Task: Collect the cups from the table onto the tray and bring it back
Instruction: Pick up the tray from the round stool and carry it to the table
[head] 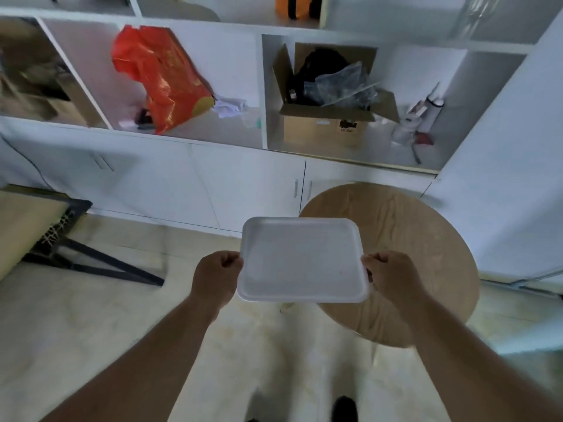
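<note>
Gripping the white tray (301, 257) at both short sides, left hand (217, 277) and right hand (393, 277) curled tight on its rim, probably to carry it level. Held empty in the air beside the round wooden table (420, 239). No cups in sight.

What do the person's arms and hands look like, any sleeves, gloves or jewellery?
Both forearms are bare right down to the frame's bottom edge, with no sleeves in view. The left hand and right hand wear no gloves, and no watch, ring or bracelet shows on either.
</note>
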The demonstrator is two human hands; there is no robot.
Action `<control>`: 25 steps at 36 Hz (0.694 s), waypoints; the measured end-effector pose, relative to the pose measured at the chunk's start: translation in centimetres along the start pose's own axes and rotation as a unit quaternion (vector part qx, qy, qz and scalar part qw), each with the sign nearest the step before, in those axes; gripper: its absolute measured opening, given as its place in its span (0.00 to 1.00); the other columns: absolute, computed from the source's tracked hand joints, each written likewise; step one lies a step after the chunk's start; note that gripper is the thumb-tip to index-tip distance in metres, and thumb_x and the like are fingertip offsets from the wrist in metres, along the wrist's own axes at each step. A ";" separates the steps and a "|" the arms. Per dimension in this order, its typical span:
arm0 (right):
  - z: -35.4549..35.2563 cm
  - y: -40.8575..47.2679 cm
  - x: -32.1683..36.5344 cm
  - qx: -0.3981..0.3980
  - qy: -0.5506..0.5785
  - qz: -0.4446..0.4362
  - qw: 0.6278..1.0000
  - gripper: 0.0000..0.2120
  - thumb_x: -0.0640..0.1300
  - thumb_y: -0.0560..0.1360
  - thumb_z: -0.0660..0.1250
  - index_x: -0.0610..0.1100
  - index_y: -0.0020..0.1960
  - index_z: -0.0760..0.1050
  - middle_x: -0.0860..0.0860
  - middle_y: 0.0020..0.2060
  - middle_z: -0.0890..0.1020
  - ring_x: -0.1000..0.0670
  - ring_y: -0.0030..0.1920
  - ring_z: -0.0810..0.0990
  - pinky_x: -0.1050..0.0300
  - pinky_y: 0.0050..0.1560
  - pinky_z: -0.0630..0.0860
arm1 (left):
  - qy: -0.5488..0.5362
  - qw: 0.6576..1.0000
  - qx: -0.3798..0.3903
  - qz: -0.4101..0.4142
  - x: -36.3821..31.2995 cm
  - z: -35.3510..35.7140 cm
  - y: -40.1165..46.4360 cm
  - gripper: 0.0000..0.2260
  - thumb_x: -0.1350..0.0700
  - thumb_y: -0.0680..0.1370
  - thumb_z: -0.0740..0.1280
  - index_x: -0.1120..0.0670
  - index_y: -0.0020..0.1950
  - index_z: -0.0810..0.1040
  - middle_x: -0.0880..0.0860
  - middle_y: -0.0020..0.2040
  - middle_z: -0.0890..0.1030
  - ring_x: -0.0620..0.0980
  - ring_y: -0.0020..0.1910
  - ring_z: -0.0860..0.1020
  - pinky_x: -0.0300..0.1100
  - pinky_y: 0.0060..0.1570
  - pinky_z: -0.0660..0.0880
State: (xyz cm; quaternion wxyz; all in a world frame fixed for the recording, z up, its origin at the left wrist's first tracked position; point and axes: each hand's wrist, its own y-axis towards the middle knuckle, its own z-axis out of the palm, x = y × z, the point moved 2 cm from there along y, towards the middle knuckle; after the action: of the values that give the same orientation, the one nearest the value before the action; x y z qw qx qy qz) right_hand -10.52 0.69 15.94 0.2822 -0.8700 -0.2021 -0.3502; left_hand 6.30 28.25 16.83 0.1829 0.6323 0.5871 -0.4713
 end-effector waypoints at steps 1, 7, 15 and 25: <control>0.6 -0.8 0.5 0.002 0.000 -0.007 1.000 0.14 0.43 0.78 0.68 0.33 0.43 0.84 0.36 0.40 0.86 0.45 0.33 0.78 0.51 0.38 0.74 | 0.000 1.000 -0.004 0.002 0.3 -1.2 -0.3 0.15 0.58 0.80 0.68 0.42 0.38 0.82 0.53 0.45 0.88 0.54 0.42 0.82 0.51 0.47 0.81; 3.4 -3.6 2.7 0.011 0.002 -0.043 0.999 0.16 0.45 0.78 0.67 0.32 0.42 0.83 0.33 0.39 0.84 0.47 0.31 0.75 0.52 0.36 0.71 | -0.015 0.999 -0.030 0.005 2.1 -5.6 -1.9 0.15 0.59 0.81 0.67 0.42 0.39 0.82 0.50 0.45 0.87 0.55 0.47 0.84 0.47 0.46 0.80; 5.6 -7.3 5.5 0.059 0.045 -0.085 0.994 0.13 0.38 0.81 0.66 0.35 0.40 0.83 0.46 0.30 0.80 0.51 0.28 0.74 0.60 0.29 0.71 | -0.028 0.996 -0.088 -0.007 4.2 -10.0 -5.0 0.15 0.58 0.80 0.68 0.44 0.36 0.82 0.53 0.44 0.87 0.52 0.44 0.80 0.41 0.41 0.76; 10.6 -10.1 7.7 0.097 0.070 -0.114 0.986 0.17 0.41 0.78 0.69 0.43 0.30 0.80 0.51 0.23 0.76 0.46 0.31 0.73 0.50 0.37 0.72 | -0.039 0.991 -0.127 -0.024 8.3 -16.3 -7.5 0.10 0.58 0.80 0.67 0.52 0.43 0.87 0.55 0.41 0.87 0.51 0.39 0.79 0.44 0.40 0.77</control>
State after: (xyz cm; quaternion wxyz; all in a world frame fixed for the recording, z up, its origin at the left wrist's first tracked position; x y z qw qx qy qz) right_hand -5.65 16.23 18.69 0.3368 -0.7829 -0.3126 -0.4193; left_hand 4.54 47.58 20.43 0.2731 0.5707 0.6496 -0.4216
